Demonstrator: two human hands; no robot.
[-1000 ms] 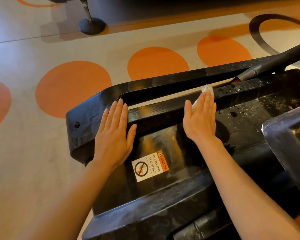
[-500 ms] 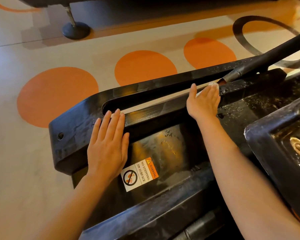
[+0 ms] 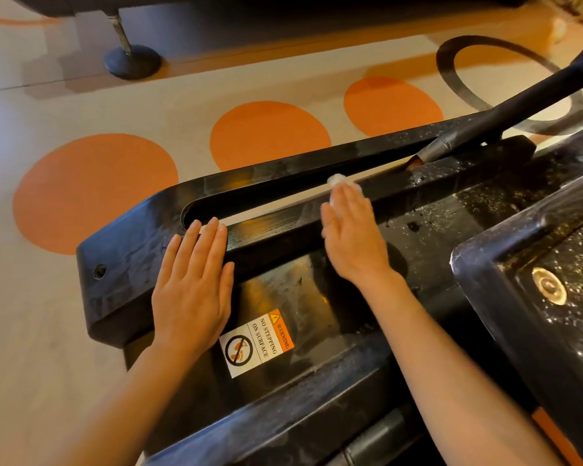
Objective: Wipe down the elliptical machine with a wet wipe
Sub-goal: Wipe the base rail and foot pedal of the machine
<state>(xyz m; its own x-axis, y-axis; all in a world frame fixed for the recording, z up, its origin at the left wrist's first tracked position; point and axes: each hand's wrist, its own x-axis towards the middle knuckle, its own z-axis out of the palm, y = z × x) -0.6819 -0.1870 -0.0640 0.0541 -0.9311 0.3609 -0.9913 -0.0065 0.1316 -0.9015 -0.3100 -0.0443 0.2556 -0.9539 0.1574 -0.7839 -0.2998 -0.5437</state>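
White crumpled wipe (image 3: 338, 180) peeks out under the right hand's (image 3: 352, 235) flat fingers, pressed on the elliptical's (image 3: 317, 230) glossy black slotted rail. Left hand (image 3: 191, 290) lies spread flat, empty, near the rail's rounded end. Warning sticker (image 3: 256, 343) below. Beige floor (image 3: 48, 112), big orange circles.

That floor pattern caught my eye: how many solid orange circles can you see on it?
3. One lies left, beyond the machine's rounded end; one in the middle; one to the right, near the black ring. Their near edges and perhaps others are hidden by the machine.
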